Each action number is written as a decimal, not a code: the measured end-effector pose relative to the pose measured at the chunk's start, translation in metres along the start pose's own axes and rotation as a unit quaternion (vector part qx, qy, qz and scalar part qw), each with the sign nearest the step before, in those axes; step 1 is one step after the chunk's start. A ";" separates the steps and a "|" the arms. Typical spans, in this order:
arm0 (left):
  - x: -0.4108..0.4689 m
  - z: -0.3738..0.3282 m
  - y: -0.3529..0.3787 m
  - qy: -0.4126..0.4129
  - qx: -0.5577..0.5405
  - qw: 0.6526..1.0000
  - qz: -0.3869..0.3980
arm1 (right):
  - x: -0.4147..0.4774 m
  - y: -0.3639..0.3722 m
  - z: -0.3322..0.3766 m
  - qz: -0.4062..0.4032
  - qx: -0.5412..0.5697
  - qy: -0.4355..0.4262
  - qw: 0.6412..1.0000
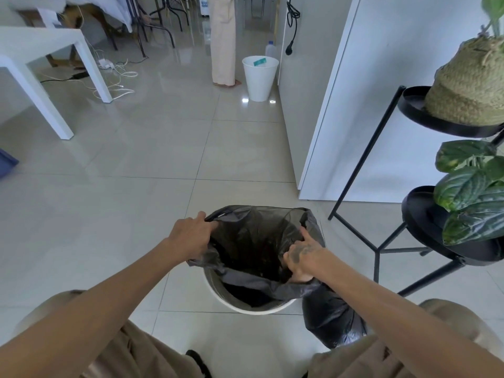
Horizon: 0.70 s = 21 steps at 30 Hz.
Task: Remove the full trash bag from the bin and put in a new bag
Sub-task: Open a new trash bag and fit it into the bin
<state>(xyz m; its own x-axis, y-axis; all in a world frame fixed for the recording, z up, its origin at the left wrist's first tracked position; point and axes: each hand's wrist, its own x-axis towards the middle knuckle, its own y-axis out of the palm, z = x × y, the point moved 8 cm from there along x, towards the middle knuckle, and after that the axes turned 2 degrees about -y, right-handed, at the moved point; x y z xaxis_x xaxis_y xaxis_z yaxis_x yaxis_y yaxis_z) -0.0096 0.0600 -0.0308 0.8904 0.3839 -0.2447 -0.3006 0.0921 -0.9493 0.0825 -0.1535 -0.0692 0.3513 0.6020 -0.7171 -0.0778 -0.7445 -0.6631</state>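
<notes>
A white bin (246, 306) stands on the tiled floor between my knees. A thin black new bag (256, 236) hangs open inside it, its mouth raised above the rim. My left hand (191, 236) grips the bag's left edge. My right hand (301, 257) pinches the right edge, fingers curled over the plastic. A full black trash bag (331, 320) sits on the floor just right of the bin, partly hidden under my right forearm.
A black metal plant stand (381, 249) with leafy plants and a woven basket (469, 85) stands close on the right. A white cabinet (354, 110) rises behind it. Farther back are a second white bin (259, 80), a white table (54, 85) and loose cables (114, 75).
</notes>
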 end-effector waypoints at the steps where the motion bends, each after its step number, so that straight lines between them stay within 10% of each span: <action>1: 0.000 -0.001 0.005 -0.002 -0.005 1.000 0.012 | 0.000 -0.003 -0.004 0.004 0.002 0.005 1.000; 12: -0.009 0.004 0.033 -0.009 -0.200 0.971 0.134 | -0.028 -0.043 -0.040 -0.307 0.101 0.037 0.945; 21: -0.009 0.027 0.033 -0.074 -0.526 0.843 0.088 | -0.031 -0.008 -0.077 -0.304 0.357 0.175 0.866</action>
<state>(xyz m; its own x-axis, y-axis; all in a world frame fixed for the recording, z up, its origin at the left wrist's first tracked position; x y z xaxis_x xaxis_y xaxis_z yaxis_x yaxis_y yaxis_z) -0.0368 0.0847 -0.0542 0.7881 0.4235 -0.4467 0.1140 -0.8136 -0.5701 0.1446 -0.1884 -0.0252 0.7815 0.6021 -0.1637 -0.2932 0.1227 -0.9481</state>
